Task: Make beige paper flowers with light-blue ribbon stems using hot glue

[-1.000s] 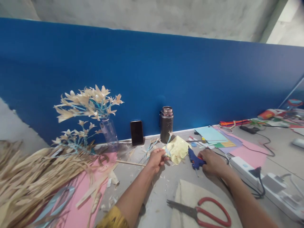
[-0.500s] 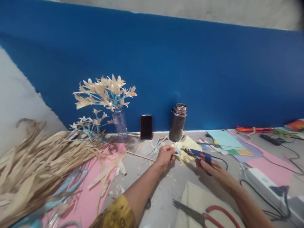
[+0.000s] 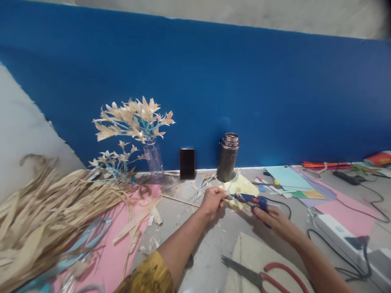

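My left hand pinches a small handmade flower with a light blue stem, above a crumpled pale yellow sheet. In my right hand is a blue glue gun, its nozzle pointing left and close to the flower's stem. Whether the tip touches the stem I cannot tell. More loose flowers with blue stems lie just beyond my left hand.
Dried corn husks are heaped at left on pink paper. A vase of husk flowers, a phone and a flask stand by the wall. Red-handled scissors lie in front; a power strip is at right.
The glue gun has shifted slightly left, bringing its nozzle nearer the flower stem in my left hand. My left hand has hardly moved.
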